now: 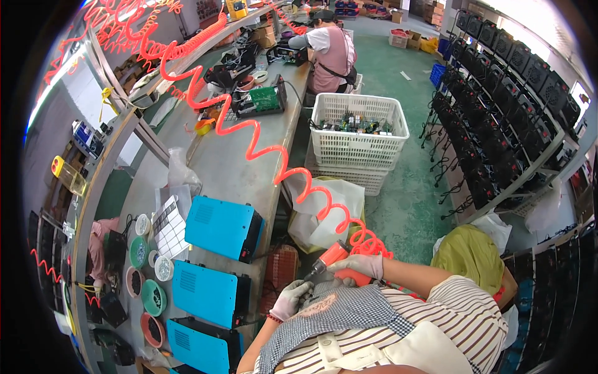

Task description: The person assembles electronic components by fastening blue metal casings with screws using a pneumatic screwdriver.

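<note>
My right hand [369, 265], in a pale work glove, is wrapped round a red air screwdriver [333, 254]. A coiled red hose [281, 172] runs from the tool up over the workbench. The tool's dark bit points down and left toward my left hand [288, 300]. That hand is gloved too, its fingers pressed together by the bit's tip; anything between them is too small to make out. Left of it on the bench lie several box-shaped units with blue covers, the nearest to the hand being a blue-covered unit [208, 290].
Left of the units stand small bowls of screws, among them a green bowl [153, 298] and a reddish bowl [152, 331]. A white crate [360, 144] of circuit boards stands beyond the bench. A co-worker [335, 56] sits farther along. Racks of black machines [498, 93] line the right.
</note>
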{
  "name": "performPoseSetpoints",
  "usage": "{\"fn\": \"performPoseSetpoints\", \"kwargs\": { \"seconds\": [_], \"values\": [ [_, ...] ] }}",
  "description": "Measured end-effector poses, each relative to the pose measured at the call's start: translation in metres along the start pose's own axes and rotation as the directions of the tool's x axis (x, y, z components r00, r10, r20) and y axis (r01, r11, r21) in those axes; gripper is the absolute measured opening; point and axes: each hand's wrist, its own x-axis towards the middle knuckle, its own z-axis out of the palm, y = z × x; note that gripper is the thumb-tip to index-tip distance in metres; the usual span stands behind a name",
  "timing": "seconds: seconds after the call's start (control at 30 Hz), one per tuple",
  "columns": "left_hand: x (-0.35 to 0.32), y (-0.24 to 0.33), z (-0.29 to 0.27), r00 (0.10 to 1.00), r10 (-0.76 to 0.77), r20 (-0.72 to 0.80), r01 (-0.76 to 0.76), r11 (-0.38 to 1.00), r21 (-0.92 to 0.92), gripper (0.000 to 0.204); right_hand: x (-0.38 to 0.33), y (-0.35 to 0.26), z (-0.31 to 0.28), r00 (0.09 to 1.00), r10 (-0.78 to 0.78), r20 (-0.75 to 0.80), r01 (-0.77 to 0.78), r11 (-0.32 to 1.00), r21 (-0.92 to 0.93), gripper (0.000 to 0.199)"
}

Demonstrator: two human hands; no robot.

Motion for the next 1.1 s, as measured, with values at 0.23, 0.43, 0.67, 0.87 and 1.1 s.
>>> {"fn": "performPoseSetpoints", "kwargs": {
  "seconds": [0.23,0.43,0.67,0.87,1.1],
  "values": [
    [0.005,-0.003,-0.008,0.995,-0.070,0.072,0.070,0.998,0.006,0.020,-0.003,0.015,0.007,0.999,0.028,-0.019,-0.025,0.988,0.155,0.036],
    [0.005,-0.007,-0.007,0.994,-0.048,0.103,0.040,0.996,0.077,0.020,-0.007,0.030,0.008,0.999,-0.008,-0.036,0.014,0.985,0.171,0.034],
    [-0.012,-0.008,-0.002,0.999,-0.025,0.036,0.023,0.997,0.080,0.018,-0.010,0.030,0.015,0.998,-0.063,-0.018,0.064,0.994,0.086,0.037],
    [-0.025,-0.019,-0.006,0.999,0.049,-0.015,-0.048,0.997,0.061,0.017,-0.010,0.021,0.022,0.998,-0.061,0.020,0.061,0.998,-0.009,0.039],
    [-0.030,-0.033,-0.012,0.994,0.099,-0.040,-0.098,0.995,0.026,0.019,-0.006,0.016,0.028,0.998,-0.045,0.053,0.048,0.997,-0.065,0.039]
  ]
}}
